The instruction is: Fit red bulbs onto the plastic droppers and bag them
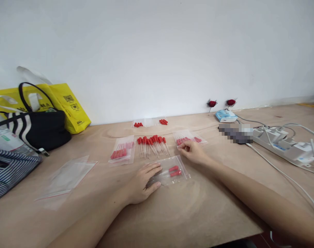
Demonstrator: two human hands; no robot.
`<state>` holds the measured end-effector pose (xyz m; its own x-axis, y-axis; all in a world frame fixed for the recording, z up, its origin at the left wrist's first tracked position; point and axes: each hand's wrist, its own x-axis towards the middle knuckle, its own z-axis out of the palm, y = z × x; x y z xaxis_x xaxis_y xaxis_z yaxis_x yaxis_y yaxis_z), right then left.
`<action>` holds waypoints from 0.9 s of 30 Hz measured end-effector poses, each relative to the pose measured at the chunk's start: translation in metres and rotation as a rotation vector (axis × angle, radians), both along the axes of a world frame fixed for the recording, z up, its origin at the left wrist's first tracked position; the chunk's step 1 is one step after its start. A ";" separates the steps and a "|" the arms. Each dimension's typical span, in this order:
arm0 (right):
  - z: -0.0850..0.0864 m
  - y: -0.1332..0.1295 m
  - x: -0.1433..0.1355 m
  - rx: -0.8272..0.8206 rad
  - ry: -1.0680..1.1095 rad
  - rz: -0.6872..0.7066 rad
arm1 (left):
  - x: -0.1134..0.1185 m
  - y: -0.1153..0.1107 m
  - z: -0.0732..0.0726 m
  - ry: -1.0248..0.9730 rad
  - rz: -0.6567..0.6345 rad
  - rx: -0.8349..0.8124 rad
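Observation:
My left hand [145, 182] lies spread over the left end of a clear zip bag [183, 169] that holds two red-capped droppers [175, 173]. My right hand [191, 151] has its fingers curled together beside a filled bag [189, 136] at the right; what they hold, if anything, is hidden. Between and beyond the hands several loose droppers [153, 143] with red bulbs lie in a row. Another filled bag [123, 148] rests left of them. Flat clear bags [69, 175] are stacked on the table [172, 217] at the left.
Bags with red bulbs [149, 122] lie by the wall. At left are a yellow bag [71, 110], a black bag [47, 127] and a striped bag [12, 172]. To the right are a tissue pack [226, 116], two red roses, a blurred phone and a power strip [283, 144] with cables.

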<state>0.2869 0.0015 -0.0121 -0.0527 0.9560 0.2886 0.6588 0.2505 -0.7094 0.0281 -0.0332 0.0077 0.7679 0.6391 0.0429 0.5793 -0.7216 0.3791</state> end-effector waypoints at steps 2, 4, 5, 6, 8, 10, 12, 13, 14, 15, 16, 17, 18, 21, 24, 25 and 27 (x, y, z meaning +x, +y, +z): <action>0.006 0.020 -0.012 -0.026 -0.049 -0.040 | 0.000 0.000 0.000 0.000 0.001 -0.001; 0.009 0.042 -0.026 -0.050 -0.054 -0.070 | 0.000 0.000 0.001 -0.003 0.005 -0.008; 0.010 0.052 -0.034 -0.064 -0.054 -0.083 | 0.000 0.000 0.001 -0.006 0.005 -0.012; 0.011 0.062 -0.042 -0.079 -0.052 -0.101 | 0.000 0.000 0.001 -0.010 0.004 -0.014; 0.009 0.078 -0.054 -0.113 -0.040 -0.135 | 0.000 0.000 0.001 -0.009 -0.002 -0.013; 0.006 0.090 -0.062 -0.140 -0.013 -0.166 | -0.001 0.001 0.000 -0.004 -0.009 -0.005; 0.004 0.097 -0.065 -0.156 0.030 -0.197 | -0.001 0.001 -0.001 -0.006 -0.014 0.002; 0.004 0.098 -0.065 -0.159 0.057 -0.213 | -0.001 0.002 -0.001 -0.010 -0.017 0.004; 0.004 0.099 -0.063 -0.160 0.089 -0.228 | -0.002 0.002 -0.001 -0.013 -0.020 0.005; 0.006 0.098 -0.060 -0.161 0.124 -0.241 | -0.002 0.002 -0.002 -0.012 -0.025 0.005; 0.009 0.097 -0.055 -0.159 0.163 -0.252 | -0.002 0.003 -0.002 -0.009 -0.027 0.004; 0.012 0.094 -0.049 -0.153 0.206 -0.261 | -0.002 0.003 -0.002 -0.004 -0.027 0.003; 0.015 0.089 -0.041 -0.144 0.252 -0.269 | -0.002 0.003 -0.001 0.000 -0.024 0.002; 0.020 0.066 -0.011 -0.094 0.386 -0.294 | -0.001 0.001 0.000 -0.002 -0.006 -0.002; 0.009 0.031 0.020 0.020 0.603 -0.294 | -0.001 0.000 0.002 -0.014 0.011 -0.006; 0.003 0.020 0.029 0.055 0.706 -0.272 | -0.001 -0.001 0.002 -0.016 0.016 -0.008; -0.011 -0.001 0.040 0.060 0.829 -0.268 | -0.001 -0.001 0.002 -0.010 0.024 -0.012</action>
